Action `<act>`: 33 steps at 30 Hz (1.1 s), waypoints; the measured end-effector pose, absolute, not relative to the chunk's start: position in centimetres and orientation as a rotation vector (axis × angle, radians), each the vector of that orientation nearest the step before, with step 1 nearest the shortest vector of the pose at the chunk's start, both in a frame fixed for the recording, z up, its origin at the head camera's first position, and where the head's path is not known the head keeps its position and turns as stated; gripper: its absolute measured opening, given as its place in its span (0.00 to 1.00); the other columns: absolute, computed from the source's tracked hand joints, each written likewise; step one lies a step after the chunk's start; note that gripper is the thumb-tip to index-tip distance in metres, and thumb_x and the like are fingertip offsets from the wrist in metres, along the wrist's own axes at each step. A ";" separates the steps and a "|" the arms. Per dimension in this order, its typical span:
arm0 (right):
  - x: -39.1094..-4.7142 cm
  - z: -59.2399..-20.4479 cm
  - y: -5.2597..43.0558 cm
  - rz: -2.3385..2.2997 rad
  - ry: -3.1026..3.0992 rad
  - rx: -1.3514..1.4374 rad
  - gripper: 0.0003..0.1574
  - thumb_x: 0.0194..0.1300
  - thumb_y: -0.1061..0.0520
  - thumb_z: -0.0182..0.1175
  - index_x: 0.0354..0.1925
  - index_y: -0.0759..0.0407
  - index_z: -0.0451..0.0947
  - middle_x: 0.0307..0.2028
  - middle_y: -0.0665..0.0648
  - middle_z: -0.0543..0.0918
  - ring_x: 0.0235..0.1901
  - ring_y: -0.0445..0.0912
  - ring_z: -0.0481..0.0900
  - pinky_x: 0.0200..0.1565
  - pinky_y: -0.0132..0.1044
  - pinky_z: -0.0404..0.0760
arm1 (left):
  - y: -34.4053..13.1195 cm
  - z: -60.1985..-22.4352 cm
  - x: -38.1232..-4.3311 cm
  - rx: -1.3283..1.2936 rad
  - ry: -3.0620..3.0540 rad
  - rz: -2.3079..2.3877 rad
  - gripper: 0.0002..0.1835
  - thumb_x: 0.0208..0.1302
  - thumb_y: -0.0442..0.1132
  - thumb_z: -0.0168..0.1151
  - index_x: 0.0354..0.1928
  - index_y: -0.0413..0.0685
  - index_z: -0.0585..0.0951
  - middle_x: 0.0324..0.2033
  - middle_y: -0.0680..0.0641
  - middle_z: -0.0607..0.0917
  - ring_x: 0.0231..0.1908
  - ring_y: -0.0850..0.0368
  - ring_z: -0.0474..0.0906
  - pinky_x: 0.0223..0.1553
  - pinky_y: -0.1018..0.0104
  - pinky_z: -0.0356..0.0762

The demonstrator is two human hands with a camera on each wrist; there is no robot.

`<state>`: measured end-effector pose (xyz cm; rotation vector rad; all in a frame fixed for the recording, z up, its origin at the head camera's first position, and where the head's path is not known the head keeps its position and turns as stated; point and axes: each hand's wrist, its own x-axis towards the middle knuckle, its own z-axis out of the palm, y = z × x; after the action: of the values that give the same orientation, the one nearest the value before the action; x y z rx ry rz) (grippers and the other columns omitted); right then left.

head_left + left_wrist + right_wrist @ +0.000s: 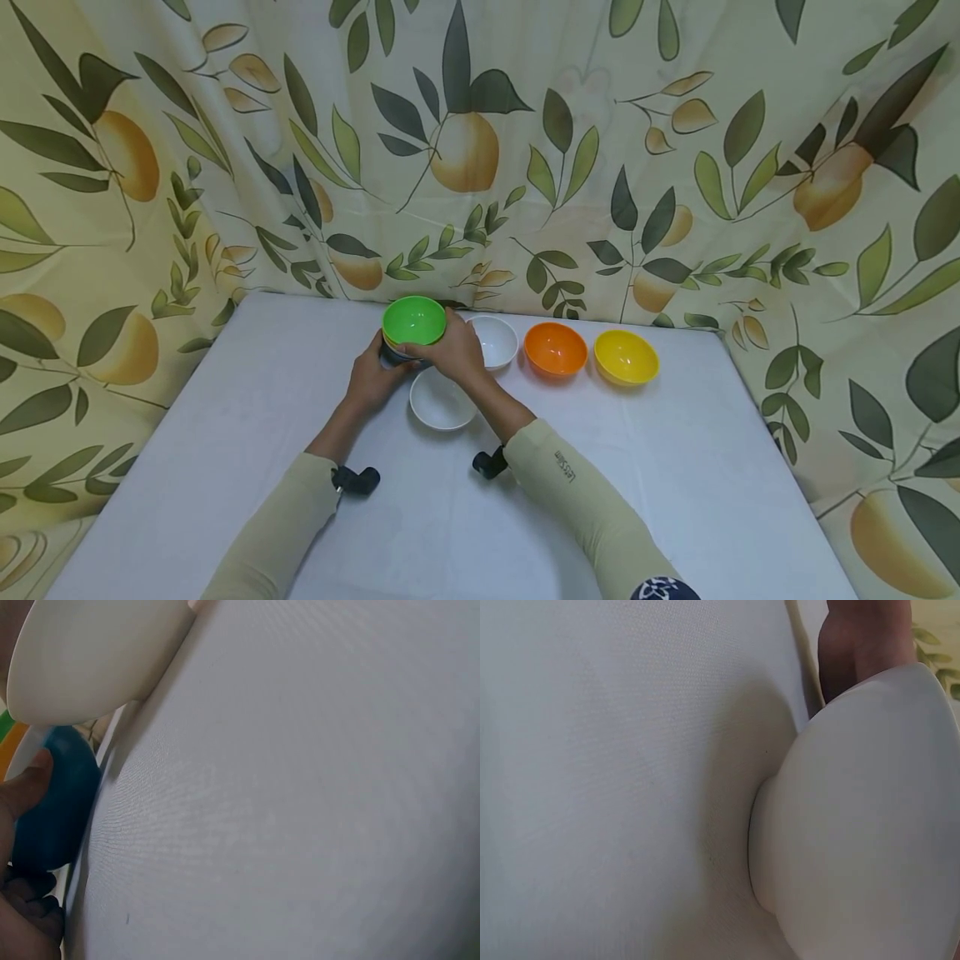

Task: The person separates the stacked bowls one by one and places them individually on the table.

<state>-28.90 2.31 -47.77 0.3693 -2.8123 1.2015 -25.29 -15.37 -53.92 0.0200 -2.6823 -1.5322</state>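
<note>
A stack of bowls stands near the far left part of the table, with a green bowl [414, 319] on top. Below it show an orange-yellow rim [9, 750], a white rim and a blue bowl [64, 802] at the bottom. My left hand [372, 375] grips the blue bowl from the left, its thumb over the rim in the left wrist view. From the right, my right hand [457, 348] holds the green bowl at its side. A white bowl [442, 402] sits just in front of the stack, under the right wrist, and fills much of the right wrist view.
Right of the stack, a second white bowl [501, 340], an orange bowl [555, 350] and a yellow bowl [626, 357] stand in a row near the back edge. A white cloth covers the table [675, 467]. A leaf-and-fruit patterned curtain [555, 208] hangs behind.
</note>
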 end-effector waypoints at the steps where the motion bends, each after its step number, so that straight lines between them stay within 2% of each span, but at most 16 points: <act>1: -28.9 -47.8 2.3 1.196 -2.815 0.364 0.57 0.48 0.30 0.81 0.66 0.60 0.75 0.55 0.57 0.85 0.54 0.54 0.81 0.53 0.50 0.82 | -15.4 -53.9 -25.3 0.019 -2.680 -1.532 0.53 0.65 0.56 0.74 0.84 0.49 0.55 0.75 0.35 0.68 0.77 0.38 0.60 0.76 0.40 0.57; 6: -29.0 -47.8 2.1 1.171 -2.822 0.343 0.58 0.49 0.30 0.81 0.66 0.61 0.75 0.55 0.57 0.85 0.54 0.54 0.81 0.54 0.49 0.82 | -15.4 -54.0 -25.3 0.016 -2.680 -1.515 0.54 0.65 0.57 0.74 0.83 0.48 0.55 0.75 0.34 0.68 0.76 0.37 0.60 0.76 0.40 0.58; 14: -29.0 -47.9 2.0 1.164 -2.825 0.348 0.58 0.48 0.33 0.83 0.66 0.62 0.74 0.56 0.58 0.85 0.56 0.54 0.81 0.61 0.51 0.79 | -15.6 -54.4 -25.3 0.012 -2.677 -1.521 0.55 0.65 0.58 0.74 0.84 0.49 0.54 0.76 0.35 0.67 0.77 0.37 0.59 0.76 0.40 0.56; 18: -29.1 -48.0 1.9 1.160 -2.819 0.361 0.58 0.49 0.33 0.83 0.67 0.62 0.73 0.57 0.58 0.85 0.59 0.54 0.81 0.73 0.52 0.66 | -15.6 -54.3 -25.3 0.014 -2.675 -1.522 0.55 0.65 0.59 0.73 0.84 0.49 0.54 0.76 0.34 0.67 0.77 0.38 0.59 0.76 0.40 0.57; 21: -29.1 -48.1 1.9 1.142 -2.808 0.368 0.58 0.50 0.33 0.82 0.68 0.62 0.73 0.57 0.59 0.85 0.59 0.54 0.81 0.77 0.53 0.59 | -15.5 -54.0 -25.2 0.008 -2.668 -1.519 0.54 0.65 0.58 0.73 0.84 0.48 0.54 0.76 0.34 0.67 0.77 0.38 0.59 0.76 0.40 0.57; 28: -29.2 -48.3 1.8 1.122 -2.799 0.360 0.58 0.50 0.32 0.81 0.68 0.62 0.74 0.56 0.59 0.86 0.59 0.55 0.82 0.77 0.54 0.60 | -15.5 -53.8 -25.2 0.008 -2.680 -1.509 0.54 0.65 0.57 0.73 0.84 0.47 0.54 0.76 0.34 0.66 0.77 0.37 0.58 0.76 0.39 0.56; 33: -29.2 -48.3 1.9 1.122 -2.802 0.345 0.59 0.50 0.31 0.81 0.68 0.63 0.73 0.55 0.60 0.87 0.59 0.56 0.82 0.75 0.54 0.65 | -15.5 -53.9 -25.4 0.008 -2.688 -1.511 0.55 0.65 0.59 0.73 0.84 0.48 0.54 0.76 0.35 0.66 0.77 0.38 0.58 0.76 0.40 0.57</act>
<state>-29.18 1.92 -48.29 0.3452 -2.8019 1.1221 -25.35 -15.52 -53.88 0.0078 -2.6883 -1.5108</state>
